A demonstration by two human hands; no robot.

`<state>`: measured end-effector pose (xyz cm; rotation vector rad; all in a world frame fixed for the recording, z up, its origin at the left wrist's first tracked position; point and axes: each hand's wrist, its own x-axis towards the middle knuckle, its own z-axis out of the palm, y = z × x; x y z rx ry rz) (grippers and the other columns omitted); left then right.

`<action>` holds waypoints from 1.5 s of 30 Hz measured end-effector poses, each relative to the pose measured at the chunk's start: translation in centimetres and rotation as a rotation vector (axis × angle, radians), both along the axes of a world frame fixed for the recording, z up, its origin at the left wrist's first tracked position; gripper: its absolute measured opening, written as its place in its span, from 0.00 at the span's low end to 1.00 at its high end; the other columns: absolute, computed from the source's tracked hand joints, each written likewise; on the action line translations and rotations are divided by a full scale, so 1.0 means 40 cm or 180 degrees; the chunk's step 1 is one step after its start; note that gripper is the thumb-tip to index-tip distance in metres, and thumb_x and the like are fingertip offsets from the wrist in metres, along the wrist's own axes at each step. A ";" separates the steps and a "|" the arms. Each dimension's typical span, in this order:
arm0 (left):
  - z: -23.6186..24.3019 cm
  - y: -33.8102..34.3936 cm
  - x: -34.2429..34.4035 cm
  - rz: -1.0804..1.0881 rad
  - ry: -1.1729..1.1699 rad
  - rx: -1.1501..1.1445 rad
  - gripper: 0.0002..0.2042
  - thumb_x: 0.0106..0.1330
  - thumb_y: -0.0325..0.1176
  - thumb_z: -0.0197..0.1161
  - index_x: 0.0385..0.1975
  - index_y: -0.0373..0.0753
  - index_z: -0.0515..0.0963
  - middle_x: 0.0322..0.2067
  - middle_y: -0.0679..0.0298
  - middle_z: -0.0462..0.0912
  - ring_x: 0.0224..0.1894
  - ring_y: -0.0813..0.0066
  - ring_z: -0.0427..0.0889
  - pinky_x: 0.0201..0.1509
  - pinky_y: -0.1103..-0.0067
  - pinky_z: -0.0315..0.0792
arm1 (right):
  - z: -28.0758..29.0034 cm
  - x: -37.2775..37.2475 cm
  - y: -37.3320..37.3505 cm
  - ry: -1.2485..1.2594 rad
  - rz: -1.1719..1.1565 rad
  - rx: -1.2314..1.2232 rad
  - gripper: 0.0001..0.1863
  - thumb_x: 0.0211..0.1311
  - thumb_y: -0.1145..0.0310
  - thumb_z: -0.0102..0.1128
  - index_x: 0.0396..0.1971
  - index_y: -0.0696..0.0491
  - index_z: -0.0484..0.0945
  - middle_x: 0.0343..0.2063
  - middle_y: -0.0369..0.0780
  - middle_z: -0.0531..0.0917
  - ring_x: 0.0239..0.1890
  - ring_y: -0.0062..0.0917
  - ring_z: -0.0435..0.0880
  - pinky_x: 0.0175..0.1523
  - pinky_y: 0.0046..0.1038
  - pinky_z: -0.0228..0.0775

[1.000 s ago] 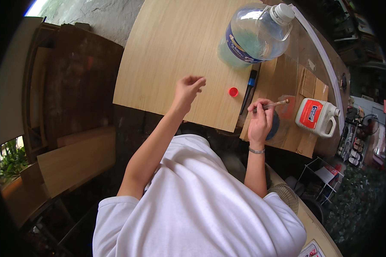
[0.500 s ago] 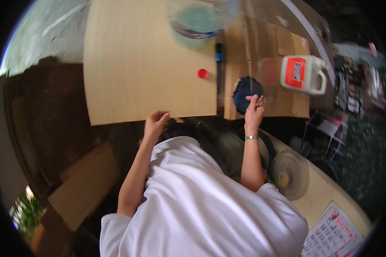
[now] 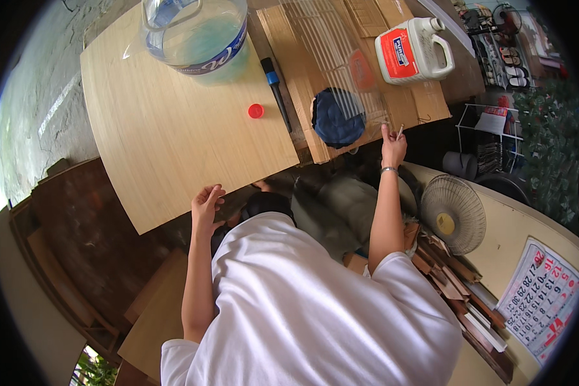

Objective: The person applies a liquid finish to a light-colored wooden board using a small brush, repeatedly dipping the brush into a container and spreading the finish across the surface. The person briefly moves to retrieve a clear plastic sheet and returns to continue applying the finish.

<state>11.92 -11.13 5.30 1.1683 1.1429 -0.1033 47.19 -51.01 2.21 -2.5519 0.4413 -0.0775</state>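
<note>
My left hand (image 3: 207, 204) hangs at the near edge of a pale wooden board (image 3: 174, 148), fingers loosely curled, thumb apart, nothing visible in it. My right hand (image 3: 393, 147) is beside the near edge of a cardboard sheet (image 3: 424, 106), closed on a short thin pale stick (image 3: 400, 131). A see-through glossy sheet (image 3: 321, 38) with striped reflections lies over the cardboard; its near corner is by my right fingertips, and I cannot tell whether they touch. Left of that hand lies a dark blue quilted cloth pad (image 3: 338, 119).
On the board stand a clear tub (image 3: 206, 55) of bluish liquid and a red cap (image 3: 255, 111). A black brush (image 3: 276, 93) lies at its right edge. A white jug (image 3: 413, 51) stands on the cardboard. To the right are a fan (image 3: 453, 212), wood strips (image 3: 450, 276) and a calendar (image 3: 540, 299).
My view has turned, so the board and the things on it appear tilted and farther left. My right hand has moved from over the blue pad to its right. My left hand stays near the board's edge.
</note>
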 end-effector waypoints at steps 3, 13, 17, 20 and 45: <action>0.005 0.009 0.005 -0.0047 -0.0050 0.0018 0.14 0.69 0.43 0.65 0.42 0.37 0.82 0.34 0.67 0.86 0.33 0.84 0.79 0.36 0.85 0.69 | 0.010 0.031 0.042 -0.0226 0.0062 -0.1125 0.34 0.54 0.38 0.69 0.36 0.59 0.80 0.35 0.46 0.84 0.39 0.40 0.85 0.45 0.39 0.75; 0.050 -0.018 0.053 -0.0300 0.0073 -0.0014 0.14 0.71 0.43 0.62 0.46 0.39 0.81 0.37 0.67 0.86 0.34 0.82 0.80 0.39 0.84 0.70 | 0.059 0.144 0.161 -0.0376 0.0854 -0.0678 0.33 0.55 0.42 0.68 0.46 0.59 0.82 0.42 0.49 0.86 0.47 0.44 0.84 0.49 0.41 0.75; 0.101 -0.107 0.227 -0.0695 -0.0538 -0.0190 0.16 0.71 0.40 0.62 0.51 0.35 0.78 0.42 0.63 0.85 0.43 0.77 0.82 0.47 0.79 0.74 | 0.072 0.174 0.155 -0.0172 0.0959 -0.0602 0.25 0.62 0.48 0.64 0.48 0.53 0.82 0.45 0.47 0.82 0.47 0.44 0.82 0.50 0.43 0.74; 0.123 -0.182 0.417 -0.1183 -0.0984 0.0084 0.21 0.70 0.40 0.65 0.55 0.32 0.75 0.46 0.60 0.83 0.48 0.73 0.81 0.51 0.77 0.74 | 0.061 0.148 0.137 -0.0494 0.0814 -0.0315 0.16 0.70 0.57 0.55 0.43 0.55 0.82 0.39 0.47 0.82 0.42 0.46 0.83 0.47 0.43 0.74; 0.003 -0.335 0.978 -0.0420 -0.0148 -0.0082 0.20 0.53 0.30 0.72 0.44 0.26 0.78 0.44 0.49 0.81 0.48 0.61 0.80 0.49 0.68 0.73 | -0.101 -0.015 0.033 -0.0285 -0.0820 0.0434 0.33 0.48 0.41 0.75 0.31 0.58 0.74 0.27 0.44 0.82 0.32 0.39 0.84 0.43 0.38 0.76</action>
